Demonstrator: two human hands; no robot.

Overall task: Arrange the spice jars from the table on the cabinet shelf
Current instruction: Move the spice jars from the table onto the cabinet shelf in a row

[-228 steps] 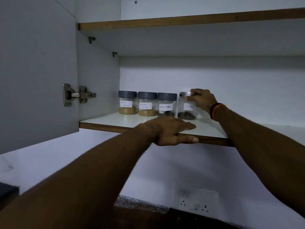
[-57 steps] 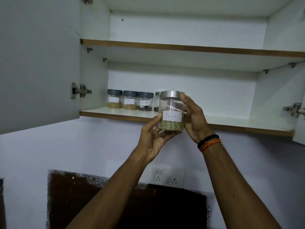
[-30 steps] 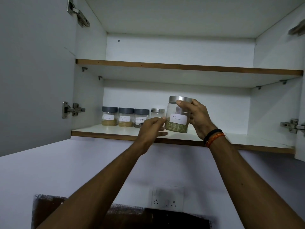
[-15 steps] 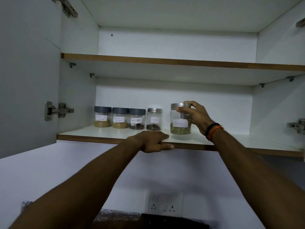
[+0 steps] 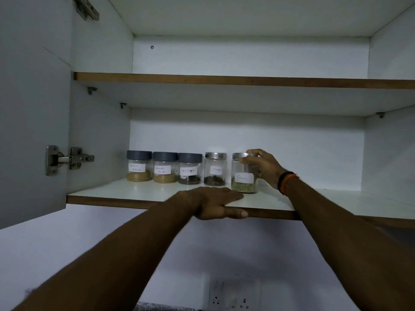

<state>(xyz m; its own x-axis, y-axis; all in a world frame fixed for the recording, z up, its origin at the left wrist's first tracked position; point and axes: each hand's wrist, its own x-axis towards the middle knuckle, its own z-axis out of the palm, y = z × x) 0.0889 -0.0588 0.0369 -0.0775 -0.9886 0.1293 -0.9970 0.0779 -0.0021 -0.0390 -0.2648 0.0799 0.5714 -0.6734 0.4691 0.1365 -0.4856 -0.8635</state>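
Several labelled spice jars stand in a row on the lower cabinet shelf. From the left: garam masala jar, coriander powder jar, black pepper jar, all with grey lids, then the steel-lidded cloves jar. The fennel jar stands upright at the row's right end, slightly forward of the others. My right hand grips its lid and upper wall from the right. My left hand lies palm down on the shelf's front edge, thumb under the wooden lip, holding nothing.
The cabinet door hangs open at the left on a metal hinge. The upper shelf holds nothing visible. The lower shelf runs on bare to the right of the fennel jar. A wall socket sits below the cabinet.
My right hand carried the fennel jar from the air onto the shelf and slid it back and left toward the cloves jar. My left hand let go and settled on the shelf edge.
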